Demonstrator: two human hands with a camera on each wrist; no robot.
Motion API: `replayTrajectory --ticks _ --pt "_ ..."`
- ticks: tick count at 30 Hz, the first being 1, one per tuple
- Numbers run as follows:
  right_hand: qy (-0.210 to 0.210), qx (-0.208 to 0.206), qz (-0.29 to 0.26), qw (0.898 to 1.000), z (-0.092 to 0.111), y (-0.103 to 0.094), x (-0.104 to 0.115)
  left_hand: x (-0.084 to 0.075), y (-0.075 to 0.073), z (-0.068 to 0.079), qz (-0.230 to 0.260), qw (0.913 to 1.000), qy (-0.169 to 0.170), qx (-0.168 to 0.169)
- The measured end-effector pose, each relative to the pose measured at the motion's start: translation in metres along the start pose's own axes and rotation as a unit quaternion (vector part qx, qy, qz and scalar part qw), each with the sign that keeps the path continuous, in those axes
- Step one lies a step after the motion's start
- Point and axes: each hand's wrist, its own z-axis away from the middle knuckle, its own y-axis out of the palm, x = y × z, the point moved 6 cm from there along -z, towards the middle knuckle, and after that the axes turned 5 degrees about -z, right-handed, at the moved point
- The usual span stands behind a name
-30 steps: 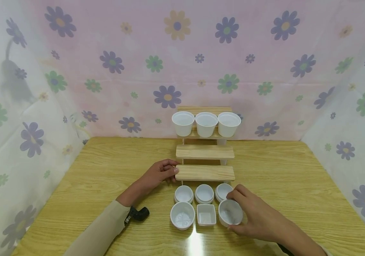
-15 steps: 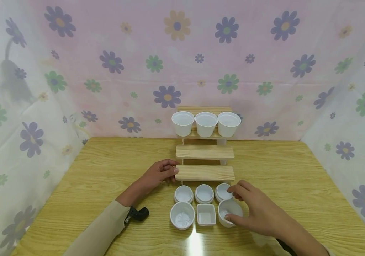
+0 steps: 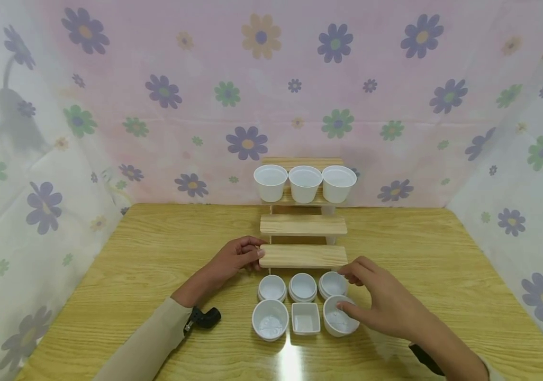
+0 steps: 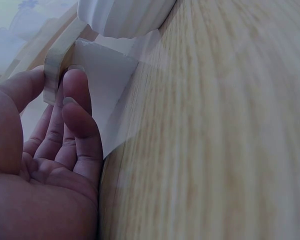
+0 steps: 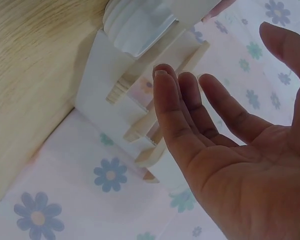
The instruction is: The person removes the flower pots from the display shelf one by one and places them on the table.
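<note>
At the left end of a stepped wooden display stand, my left hand point(image 3: 233, 259) pinches the lowest shelf board point(image 3: 304, 256) between thumb and fingers. In the left wrist view the fingers point(image 4: 77, 95) curl under the board's end. My right hand point(image 3: 381, 296) holds nothing, its fingers and thumb spread apart over the right-hand pots. Its thumb overlaps a round white pot point(image 3: 340, 324) in the head view, while its fingertips are close to a smaller ridged white pot point(image 3: 332, 283) behind. Left of the round pot are a square white pot point(image 3: 306, 319) and another round white pot point(image 3: 270, 320).
Three tall white pots stand in a row on an upper step, the middle one point(image 3: 305, 185) among them. The middle shelf board point(image 3: 303, 225) is bare. Two more small ridged pots point(image 3: 302, 287) sit before the stand. A flower-patterned cloth point(image 3: 295, 106) encloses the wooden table point(image 3: 181, 227).
My right hand has let go of the round pot at the front right, then opened and lifted slightly. My left hand keeps its hold on the shelf board.
</note>
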Motion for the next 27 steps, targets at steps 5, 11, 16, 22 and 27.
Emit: replayTrajectory --ticks 5,11,16,22,27 --pt "-0.005 -0.011 0.003 1.000 -0.004 -0.005 -0.003 -0.001 0.000 0.000 -0.002 1.0000 0.002 0.000" --pt "-0.004 -0.021 0.014 1.000 -0.007 -0.010 -0.005 -0.002 0.000 0.000 0.002 1.0000 0.000 0.000" --pt "-0.002 -0.029 0.007 1.000 -0.011 -0.013 -0.007 -0.002 0.000 0.000 -0.003 1.0000 0.000 0.002" --pt "0.002 -0.038 0.004 0.999 -0.018 -0.018 -0.009 -0.001 -0.001 0.000 -0.001 1.0000 -0.002 0.002" --pt "0.000 -0.047 0.003 0.999 -0.023 -0.022 -0.010 -0.002 -0.001 0.001 -0.003 1.0000 0.000 0.001"
